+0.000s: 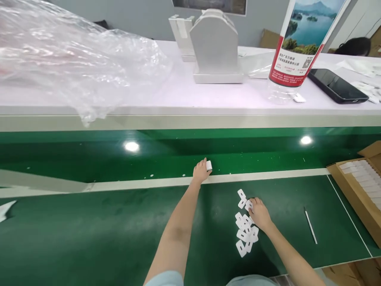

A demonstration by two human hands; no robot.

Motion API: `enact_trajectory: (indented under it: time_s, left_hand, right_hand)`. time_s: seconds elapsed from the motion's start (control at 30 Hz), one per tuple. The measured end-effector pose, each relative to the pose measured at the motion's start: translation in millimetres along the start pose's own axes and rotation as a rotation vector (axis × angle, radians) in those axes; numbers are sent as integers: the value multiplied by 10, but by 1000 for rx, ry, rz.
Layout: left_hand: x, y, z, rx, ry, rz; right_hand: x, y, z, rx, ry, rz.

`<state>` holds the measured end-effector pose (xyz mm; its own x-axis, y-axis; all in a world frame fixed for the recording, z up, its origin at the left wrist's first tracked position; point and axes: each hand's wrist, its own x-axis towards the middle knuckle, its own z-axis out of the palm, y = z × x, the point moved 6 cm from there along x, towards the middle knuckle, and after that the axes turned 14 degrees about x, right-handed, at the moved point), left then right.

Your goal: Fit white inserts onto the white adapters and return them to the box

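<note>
My left hand (201, 171) is stretched forward to the far side of the green work surface, its fingers closed on a small white block (209, 165) by the pale strip. Nearer and to the right, my right hand (259, 213) has its fingertips on a flat white piece (249, 205) with a slot in it. Two similar pieces lie just beyond and left of that hand. A loose pile of several slotted white pieces (244, 230) spreads on the green mat below and left of my right hand.
On the mat at right lies a white pen-like stick (311, 227). A cardboard box (354, 194) holding white pieces stands at the right edge. The raised white shelf (143, 95) carries plastic wrap (74, 59), a grey stand (216, 47), a bottle (293, 51) and a phone (337, 85).
</note>
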<state>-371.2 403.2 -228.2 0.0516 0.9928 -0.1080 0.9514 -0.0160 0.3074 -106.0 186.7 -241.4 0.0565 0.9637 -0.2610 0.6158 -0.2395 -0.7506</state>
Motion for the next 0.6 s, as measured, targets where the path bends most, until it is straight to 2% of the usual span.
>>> enact_trajectory:
  time_s: [0.1, 0.17, 0.23, 0.3, 0.43, 0.53, 0.6]
  left_hand:
    - [15, 136, -65, -115, 43, -2]
    - [-178, 310, -110, -224, 81, 31]
    - [-542, 565, -154, -355, 118, 90]
    - [-1022, 879, -213, -483, 158, 163]
    - [-1936, 1489, -433, -684, 297, 247]
    - [-2370, 1809, -697, -844, 488, 333]
    - [-2553, 1960, -862, -816, 603, 396]
  right_hand:
    - [-80, -21, -163, 140, 57, -11]
    - [-167, -96, -315, 245, 89, -42]
    - [-281, -235, -506, 330, 120, -82]
    - [-413, -444, -738, 435, 156, -156]
    - [-715, -990, -1207, 570, 186, -433]
    - [-980, -1328, -1432, 496, 178, -643]
    - [-1153, -1453, -1527, 446, 189, -743]
